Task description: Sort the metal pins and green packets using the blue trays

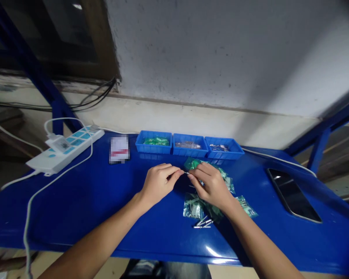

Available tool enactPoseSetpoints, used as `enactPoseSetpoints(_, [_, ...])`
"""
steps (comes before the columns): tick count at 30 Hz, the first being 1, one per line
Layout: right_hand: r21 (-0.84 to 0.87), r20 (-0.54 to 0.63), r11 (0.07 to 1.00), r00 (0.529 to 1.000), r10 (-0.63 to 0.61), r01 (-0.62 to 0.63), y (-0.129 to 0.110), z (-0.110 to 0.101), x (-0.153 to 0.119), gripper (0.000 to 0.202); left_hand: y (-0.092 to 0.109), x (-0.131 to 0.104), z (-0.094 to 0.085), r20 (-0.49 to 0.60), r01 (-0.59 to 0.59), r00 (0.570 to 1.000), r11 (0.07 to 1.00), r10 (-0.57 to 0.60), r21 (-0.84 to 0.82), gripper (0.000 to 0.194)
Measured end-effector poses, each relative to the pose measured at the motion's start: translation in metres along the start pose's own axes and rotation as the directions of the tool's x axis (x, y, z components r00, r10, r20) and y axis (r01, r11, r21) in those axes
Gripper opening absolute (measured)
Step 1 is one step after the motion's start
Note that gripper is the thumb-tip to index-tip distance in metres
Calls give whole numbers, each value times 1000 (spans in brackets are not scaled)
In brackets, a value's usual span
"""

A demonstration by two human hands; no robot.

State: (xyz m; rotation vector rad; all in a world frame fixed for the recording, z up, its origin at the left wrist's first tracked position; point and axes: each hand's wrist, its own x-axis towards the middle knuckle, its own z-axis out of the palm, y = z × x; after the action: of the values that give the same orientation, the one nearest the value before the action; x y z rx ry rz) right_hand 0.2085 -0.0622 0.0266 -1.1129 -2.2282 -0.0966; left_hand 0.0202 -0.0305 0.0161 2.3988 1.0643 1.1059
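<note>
Above the middle of the table, my left hand (159, 182) and my right hand (211, 184) face each other with fingertips pinched. Between them shows a small thin silvery metal piece (186, 173), its ends hidden in the fingers. Under and behind my right hand lie several clear plastic packets with green and pale parts. One packet (193, 206) rests just below that hand and another packet (246, 206) lies to its right, partly covered by the forearm. Nearer the front edge sits a small pile of loose metal pins (203, 223), with thick bodies and thinner stems.
Three blue bins stand along the back: the left bin (154, 150) with green packets, the middle bin (190, 153) with small pale pieces, the right bin (225, 155) with metal pins. A blurred card (119, 149), a white power strip (65, 151) with cords and a phone (293, 195) lie around.
</note>
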Motion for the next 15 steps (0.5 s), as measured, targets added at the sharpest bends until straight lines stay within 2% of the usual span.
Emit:
enactPoseSetpoints(4, [-89,-78,996,997,1,-8,-6,6,0,17,4,0,2,-24,43,999,997,-42,68,28])
enactPoseSetpoints(6, [-107,-132,994,991,17,-31,-10,8,0,20,6,0,3,-44,102,994,988,-97,120,34])
enactPoseSetpoints(9, [-129,-250,990,968,20,-54,-5,0,2,28,8,1,6,10,158,987,977,-161,141,43])
enactPoseSetpoints(11, [-165,-382,978,922,57,-129,12,-12,5,31,10,-1,8,132,101,985,990,-113,97,36])
enactPoseSetpoints(12, [-182,-456,960,883,110,-214,23,-19,6,32,12,-2,9,202,54,977,996,-67,70,32])
enactPoseSetpoints(14, [-221,-569,857,775,275,-466,50,-32,7,35,14,-7,11,317,-34,948,999,22,32,40])
enactPoseSetpoints(15, [-240,-558,781,741,375,-576,63,-36,6,36,15,-9,12,359,-67,932,997,54,23,48])
